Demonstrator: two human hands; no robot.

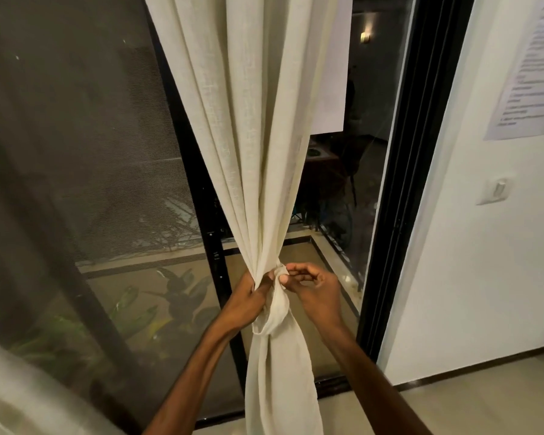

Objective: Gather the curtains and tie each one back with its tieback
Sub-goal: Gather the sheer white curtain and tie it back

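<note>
cream curtain bunched, both hands knotting tieback

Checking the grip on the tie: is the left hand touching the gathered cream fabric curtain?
Touching. The head view shows the left hand wrapped around the gathered cream fabric curtain.

The cream curtain is gathered into a narrow bunch, cinched by a matching tieback looped around it.

pale tiled floor, curtain hanging down to it
</note>
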